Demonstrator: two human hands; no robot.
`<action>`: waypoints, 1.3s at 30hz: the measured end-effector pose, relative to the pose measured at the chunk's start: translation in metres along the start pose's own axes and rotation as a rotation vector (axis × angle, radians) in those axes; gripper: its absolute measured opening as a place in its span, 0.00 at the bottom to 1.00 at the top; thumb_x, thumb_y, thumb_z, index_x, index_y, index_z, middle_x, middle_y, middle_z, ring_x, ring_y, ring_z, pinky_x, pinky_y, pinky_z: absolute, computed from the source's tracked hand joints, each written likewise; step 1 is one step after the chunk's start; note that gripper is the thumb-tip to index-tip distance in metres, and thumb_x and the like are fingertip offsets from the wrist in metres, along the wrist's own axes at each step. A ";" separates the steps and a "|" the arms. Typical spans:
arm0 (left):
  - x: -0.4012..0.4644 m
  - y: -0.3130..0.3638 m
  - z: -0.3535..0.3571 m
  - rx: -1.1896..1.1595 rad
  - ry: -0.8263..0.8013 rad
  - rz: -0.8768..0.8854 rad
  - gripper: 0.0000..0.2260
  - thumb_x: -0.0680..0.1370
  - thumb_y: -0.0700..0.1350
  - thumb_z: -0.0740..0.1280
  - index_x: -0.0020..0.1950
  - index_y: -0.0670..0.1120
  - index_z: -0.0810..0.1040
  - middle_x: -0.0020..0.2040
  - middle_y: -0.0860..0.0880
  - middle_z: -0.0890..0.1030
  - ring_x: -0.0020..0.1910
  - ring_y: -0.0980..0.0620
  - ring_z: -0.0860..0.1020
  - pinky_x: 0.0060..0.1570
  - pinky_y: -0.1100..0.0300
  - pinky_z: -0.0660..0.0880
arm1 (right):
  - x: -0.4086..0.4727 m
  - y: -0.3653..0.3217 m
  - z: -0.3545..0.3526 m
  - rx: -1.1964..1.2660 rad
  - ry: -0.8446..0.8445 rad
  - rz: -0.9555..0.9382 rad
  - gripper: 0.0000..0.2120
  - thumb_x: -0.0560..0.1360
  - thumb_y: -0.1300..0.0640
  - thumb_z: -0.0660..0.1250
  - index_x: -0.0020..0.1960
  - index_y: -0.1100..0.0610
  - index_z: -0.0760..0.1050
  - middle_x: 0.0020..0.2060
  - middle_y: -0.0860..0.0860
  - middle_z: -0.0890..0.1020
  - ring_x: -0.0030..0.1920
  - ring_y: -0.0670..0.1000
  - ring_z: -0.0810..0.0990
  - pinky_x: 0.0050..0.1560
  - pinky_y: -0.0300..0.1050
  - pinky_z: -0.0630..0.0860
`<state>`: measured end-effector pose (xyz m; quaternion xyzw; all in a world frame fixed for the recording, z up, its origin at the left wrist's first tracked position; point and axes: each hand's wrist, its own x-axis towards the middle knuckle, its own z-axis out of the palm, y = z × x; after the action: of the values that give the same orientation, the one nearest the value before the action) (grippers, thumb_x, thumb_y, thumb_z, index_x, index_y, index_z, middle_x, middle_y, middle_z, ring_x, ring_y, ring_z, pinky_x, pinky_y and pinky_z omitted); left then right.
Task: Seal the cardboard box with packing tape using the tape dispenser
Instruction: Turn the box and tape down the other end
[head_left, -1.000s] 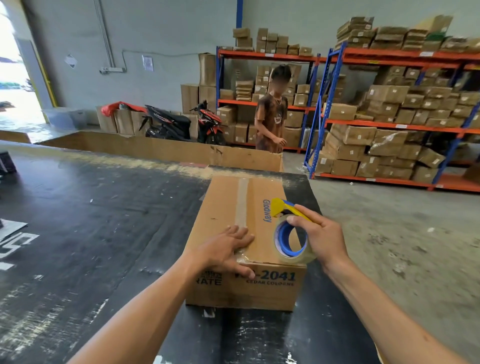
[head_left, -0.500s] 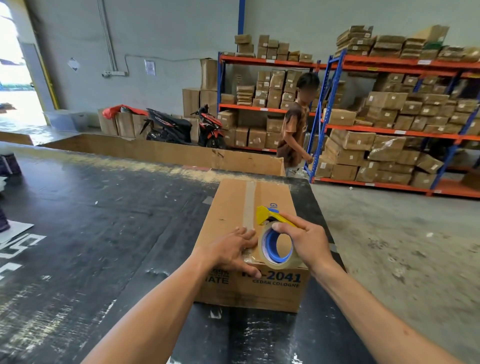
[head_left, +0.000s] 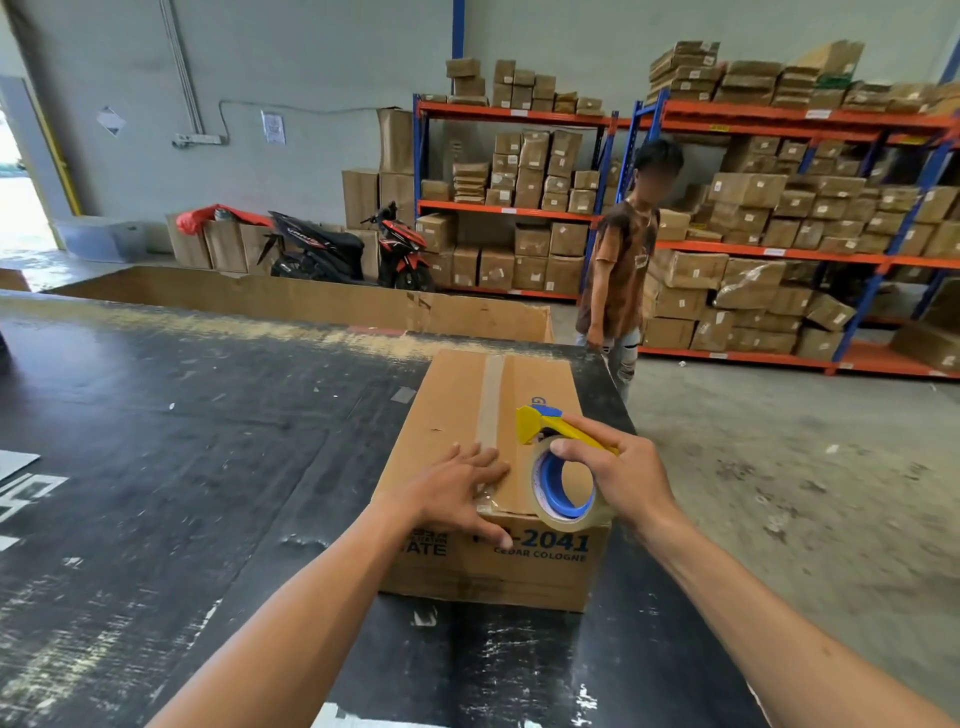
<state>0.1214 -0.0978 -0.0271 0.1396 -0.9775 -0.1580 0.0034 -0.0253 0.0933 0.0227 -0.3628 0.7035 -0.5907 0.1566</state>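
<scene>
A brown cardboard box (head_left: 441, 415) printed "2041 CEDAR COLOGNE" stands on the black table (head_left: 182, 441). A strip of clear tape (head_left: 491, 400) runs along its top seam. My left hand (head_left: 457, 493) lies flat on the box top near the front edge, fingers straight, thumb over the front face, pressing down the tape end. My right hand (head_left: 618, 473) grips the yellow tape dispenser (head_left: 550, 426) with its clear roll on a blue core (head_left: 566, 486), held at the box's near right top edge.
A person (head_left: 623, 270) stands beyond the table's far right corner. A low cardboard wall (head_left: 311, 301) lines the table's back. Orange-and-blue shelves (head_left: 779, 249) full of boxes and a parked scooter (head_left: 353, 249) stand behind. Concrete floor lies to the right.
My right hand has brought the dispenser left toward the seam and closer to my left hand. The person in the background has walked to the right.
</scene>
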 end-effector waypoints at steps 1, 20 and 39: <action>-0.004 0.002 -0.003 -0.169 0.005 -0.029 0.45 0.71 0.66 0.71 0.81 0.52 0.56 0.82 0.48 0.55 0.80 0.49 0.53 0.79 0.48 0.46 | -0.003 -0.002 -0.006 -0.025 -0.012 -0.039 0.21 0.62 0.42 0.80 0.55 0.35 0.83 0.51 0.39 0.86 0.56 0.43 0.83 0.62 0.52 0.78; -0.056 0.043 -0.049 -1.756 0.206 -0.424 0.15 0.76 0.45 0.72 0.59 0.39 0.80 0.53 0.39 0.86 0.48 0.44 0.86 0.46 0.53 0.84 | -0.014 0.008 -0.013 -0.543 -0.213 -0.843 0.23 0.70 0.45 0.78 0.65 0.40 0.80 0.48 0.46 0.77 0.44 0.44 0.77 0.41 0.35 0.74; -0.079 0.016 -0.056 -1.736 0.426 -0.584 0.21 0.85 0.52 0.59 0.60 0.33 0.75 0.46 0.35 0.86 0.42 0.41 0.86 0.42 0.49 0.84 | -0.017 -0.014 -0.038 -0.676 -0.279 -0.777 0.21 0.69 0.41 0.76 0.62 0.40 0.82 0.44 0.31 0.70 0.41 0.31 0.73 0.37 0.25 0.63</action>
<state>0.1961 -0.0786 0.0336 0.3540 -0.4228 -0.7973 0.2455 -0.0337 0.1321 0.0421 -0.7019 0.6409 -0.2917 -0.1073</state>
